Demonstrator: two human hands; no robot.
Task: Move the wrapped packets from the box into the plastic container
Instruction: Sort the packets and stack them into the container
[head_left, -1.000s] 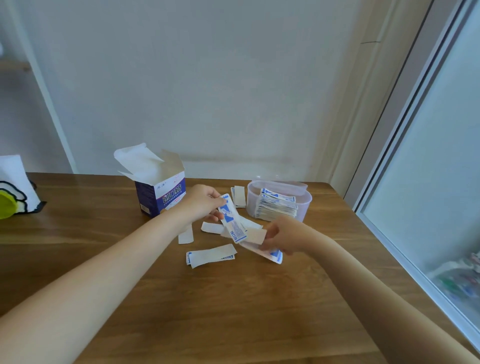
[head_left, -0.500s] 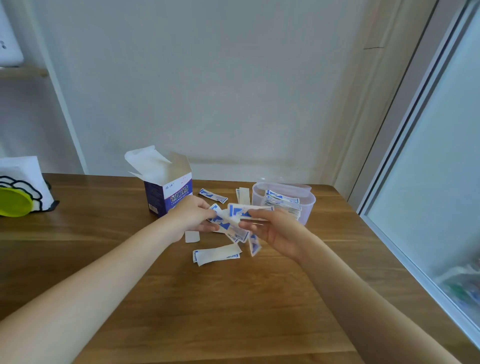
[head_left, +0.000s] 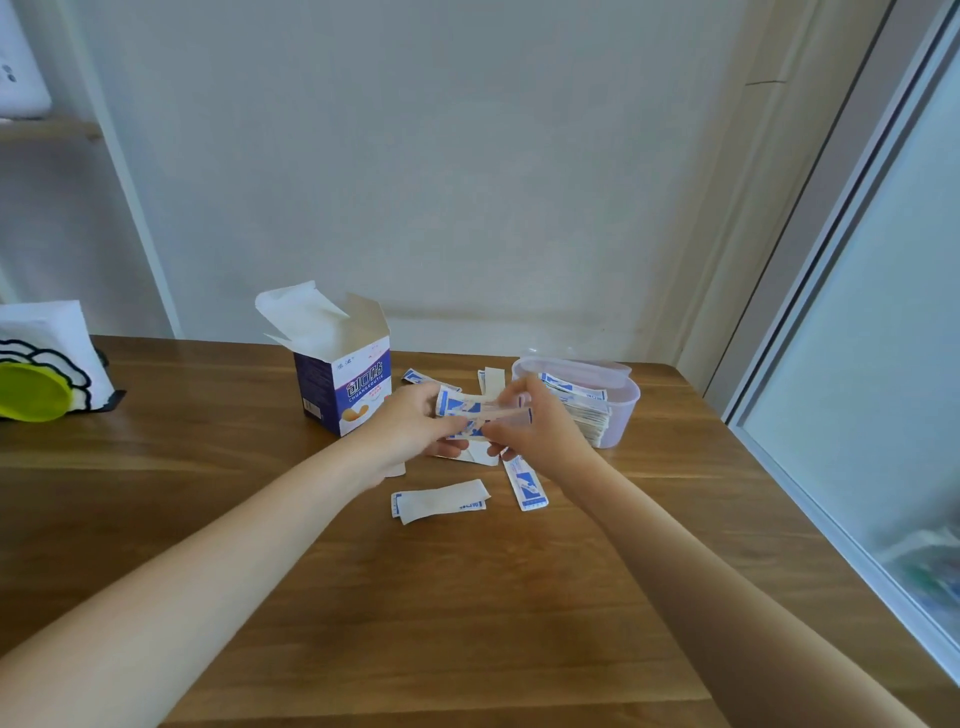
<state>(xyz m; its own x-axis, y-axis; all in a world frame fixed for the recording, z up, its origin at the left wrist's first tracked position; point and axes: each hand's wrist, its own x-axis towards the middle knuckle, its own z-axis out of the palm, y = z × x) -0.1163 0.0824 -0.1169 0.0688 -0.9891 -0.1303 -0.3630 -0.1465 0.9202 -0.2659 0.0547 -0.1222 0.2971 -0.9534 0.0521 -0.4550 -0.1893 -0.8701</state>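
Both hands meet near the middle of the wooden worktop (head_left: 467, 597). The left hand (head_left: 410, 426) and the right hand (head_left: 540, 431) each pinch the same small bunch of wrapped packets (head_left: 470, 408), held just above the worktop.

The open box (head_left: 345, 384) stands at 10 o'clock from the hands, just beside the left hand, with its flaps up. The plastic container (head_left: 621, 410) sits at 2 o'clock, just beside the right hand. It has a stack of packets inside and its rim is open at the top.

Loose packets lie around the hands. One flat packet (head_left: 439, 501) lies at 6 o'clock, and another packet (head_left: 525, 483) lies just beside it, under the right wrist. A few more lie at 12 o'clock between the box and the container.

The worktop's right edge runs close past the container, next to a glass door (head_left: 883, 364). The back edge meets the wall right behind the box. A napkin holder (head_left: 47, 364) stands far off at 9 o'clock. The near half of the worktop has only the two arms over it.
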